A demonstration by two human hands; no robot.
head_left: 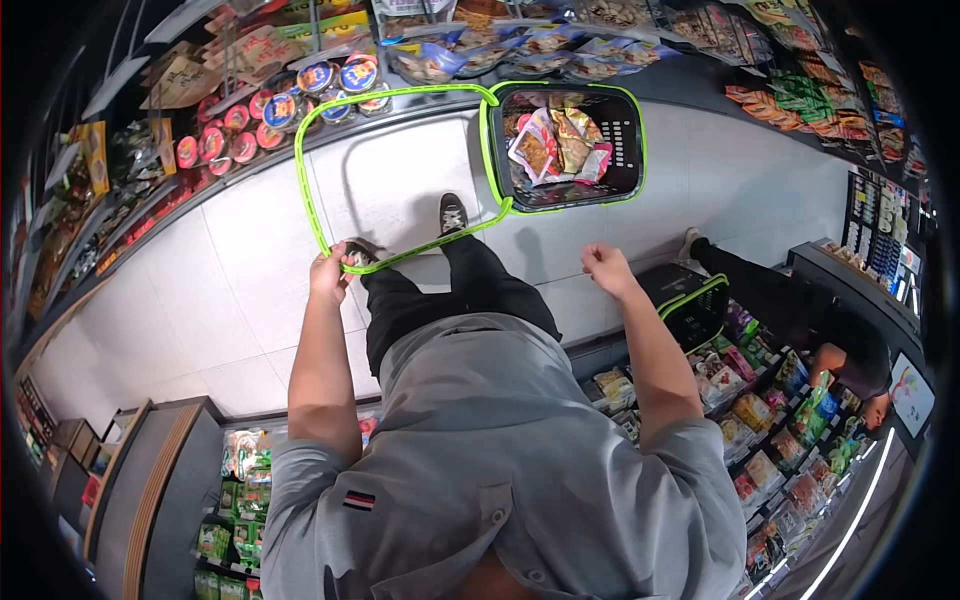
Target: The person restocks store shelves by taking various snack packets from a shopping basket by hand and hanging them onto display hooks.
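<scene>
My left hand (pixel 331 274) is closed around the end of the long bright green pull handle (pixel 302 172) of a shopping basket. The black basket (pixel 625 185) has a green rim and is on the floor ahead of me, right of my feet. Several snack packets (pixel 573 142) lie inside it, some pink and some gold. My right hand (pixel 607 270) hangs in the air below the basket, touching nothing. Its fingers are curled in, and no object shows in them.
Shelves ahead hold lidded tubs (pixel 360 73), pink-red cups (pixel 212 142) and bagged snacks (pixel 480 50). To the right, a person in dark clothes (pixel 850 345) reaches over a packet display (pixel 770 430), near a second black basket (pixel 695 310). Pale floor tiles (pixel 250 270) run between the shelves.
</scene>
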